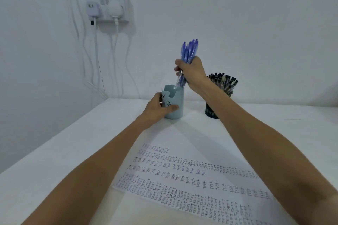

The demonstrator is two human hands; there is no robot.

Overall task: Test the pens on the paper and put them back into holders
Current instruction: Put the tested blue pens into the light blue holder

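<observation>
My right hand [192,73] grips a bundle of several blue pens [188,53], tips pointing down into the mouth of a light blue holder [176,100] with a bear face on its front. My left hand [159,107] is wrapped around that holder's lower left side, thumb across its front. A dark holder [210,111] full of several black-capped pens [222,80] stands to the right, partly behind my right forearm. A white paper [182,179] covered with rows of written test marks lies on the table in front of me.
The white table [73,151] meets a white wall at the back and its left edge runs diagonally. A wall socket strip [108,7] with plugs and hanging white cables [117,60] sits at the upper left.
</observation>
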